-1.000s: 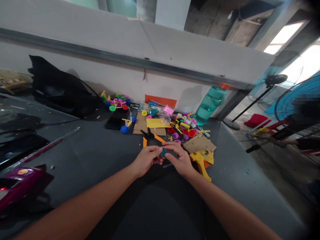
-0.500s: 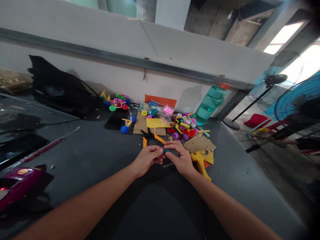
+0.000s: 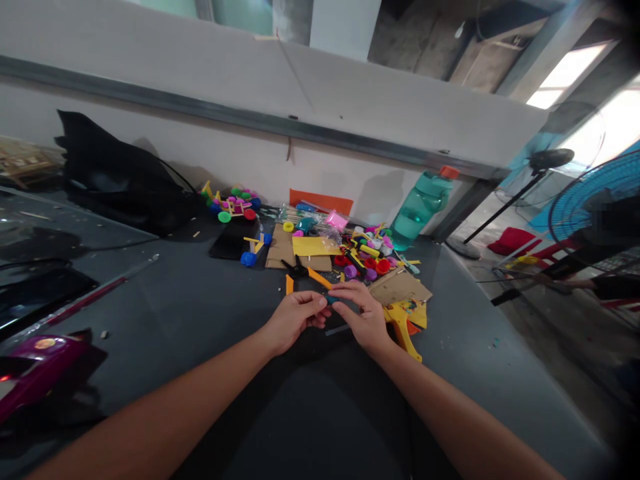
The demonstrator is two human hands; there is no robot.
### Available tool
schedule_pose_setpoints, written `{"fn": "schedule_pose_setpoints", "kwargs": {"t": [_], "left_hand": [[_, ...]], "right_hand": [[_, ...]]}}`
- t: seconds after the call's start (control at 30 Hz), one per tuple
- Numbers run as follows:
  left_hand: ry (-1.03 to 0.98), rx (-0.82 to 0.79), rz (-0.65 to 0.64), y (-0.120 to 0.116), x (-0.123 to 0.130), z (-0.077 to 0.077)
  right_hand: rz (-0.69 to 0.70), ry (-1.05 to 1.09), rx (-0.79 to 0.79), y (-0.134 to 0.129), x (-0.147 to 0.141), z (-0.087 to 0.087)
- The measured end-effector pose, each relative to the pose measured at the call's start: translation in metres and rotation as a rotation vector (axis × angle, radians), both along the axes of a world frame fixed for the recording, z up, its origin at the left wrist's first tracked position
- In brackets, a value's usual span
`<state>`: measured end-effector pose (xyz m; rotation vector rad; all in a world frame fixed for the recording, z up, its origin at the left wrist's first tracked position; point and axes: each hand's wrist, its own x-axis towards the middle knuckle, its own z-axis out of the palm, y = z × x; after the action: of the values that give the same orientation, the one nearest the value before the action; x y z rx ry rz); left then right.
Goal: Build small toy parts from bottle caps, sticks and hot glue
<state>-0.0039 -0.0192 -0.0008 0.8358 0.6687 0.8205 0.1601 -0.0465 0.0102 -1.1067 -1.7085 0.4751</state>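
Note:
Both hands meet over the near middle of the dark table. Between their fingertips is a small blue bottle cap (image 3: 331,300), partly covered by the fingers. My left hand (image 3: 296,321) pinches its left side with thumb and forefinger, the other fingers curled beneath. From the right, my right hand (image 3: 364,318) holds it between thumb and fingertips. Just beyond the hands lie orange-handled pliers (image 3: 320,278), their handles spread. A yellow glue gun (image 3: 401,327) rests beside my right wrist, and a thin pale strip (image 3: 337,331) lies under the hands.
Several coloured bottle caps (image 3: 383,266) lie heaped behind the hands, by cardboard (image 3: 400,287) and yellow paper (image 3: 314,246). A small wheeled model (image 3: 255,249) stands by a black phone (image 3: 227,240). A teal water bottle (image 3: 420,207) leans at the wall; a purple object (image 3: 45,367) sits left.
The blue cap has tilted slightly between the fingertips, and my right thumb has shifted a little upward. Otherwise the arms and the table stay as they were.

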Motion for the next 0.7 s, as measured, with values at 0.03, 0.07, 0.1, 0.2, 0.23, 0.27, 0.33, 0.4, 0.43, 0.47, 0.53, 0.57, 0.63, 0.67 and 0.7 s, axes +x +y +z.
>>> {"fn": "schedule_pose_setpoints", "kwargs": {"t": [0.03, 0.07, 0.1, 0.2, 0.23, 0.27, 0.33, 0.4, 0.43, 0.47, 0.53, 0.57, 0.63, 0.67, 0.7], "left_hand": [[0.000, 0.002, 0.002, -0.0001, 0.0001, 0.0001], [0.002, 0.005, 0.005, -0.0002, 0.0003, 0.0002], [0.006, 0.011, 0.007, -0.0004, 0.0004, 0.0004], [0.027, 0.036, 0.004, -0.0010, 0.0007, 0.0007], [0.033, 0.043, 0.002, -0.0012, 0.0008, 0.0008], [0.037, 0.048, 0.002, -0.0013, 0.0008, 0.0007], [0.042, 0.050, 0.006, -0.0013, 0.0010, 0.0003], [0.046, 0.051, 0.010, -0.0012, 0.0011, -0.0003], [0.050, 0.053, 0.013, -0.0011, 0.0012, -0.0007], [0.054, 0.056, 0.016, -0.0010, 0.0013, -0.0011], [0.059, 0.061, 0.025, -0.0008, 0.0014, -0.0019], [0.059, 0.067, 0.027, -0.0008, 0.0015, -0.0022], [0.059, 0.080, 0.026, -0.0008, 0.0015, -0.0028], [0.060, 0.085, 0.024, -0.0008, 0.0015, -0.0029], [0.063, 0.089, 0.023, -0.0008, 0.0014, -0.0030]], "right_hand": [[0.000, 0.012, -0.008, 0.0000, 0.0002, -0.0001], [0.000, 0.025, -0.019, 0.0000, 0.0003, -0.0001], [-0.002, 0.040, -0.031, 0.0001, 0.0004, -0.0002], [-0.013, 0.070, -0.058, 0.0003, 0.0005, -0.0006], [-0.019, 0.072, -0.064, 0.0004, 0.0004, -0.0007], [-0.027, 0.073, -0.066, 0.0004, 0.0003, -0.0009], [-0.038, 0.071, -0.071, 0.0004, -0.0002, -0.0011], [-0.040, 0.067, -0.073, 0.0004, -0.0006, -0.0013], [-0.037, 0.067, -0.073, 0.0005, -0.0008, -0.0013], [-0.032, 0.069, -0.074, 0.0006, -0.0010, -0.0014], [-0.024, 0.074, -0.069, 0.0008, -0.0013, -0.0018], [-0.025, 0.074, -0.062, 0.0010, -0.0015, -0.0020], [-0.033, 0.064, -0.050, 0.0013, -0.0019, -0.0027], [-0.038, 0.059, -0.044, 0.0014, -0.0020, -0.0031], [-0.042, 0.058, -0.040, 0.0015, -0.0022, -0.0035]]}}
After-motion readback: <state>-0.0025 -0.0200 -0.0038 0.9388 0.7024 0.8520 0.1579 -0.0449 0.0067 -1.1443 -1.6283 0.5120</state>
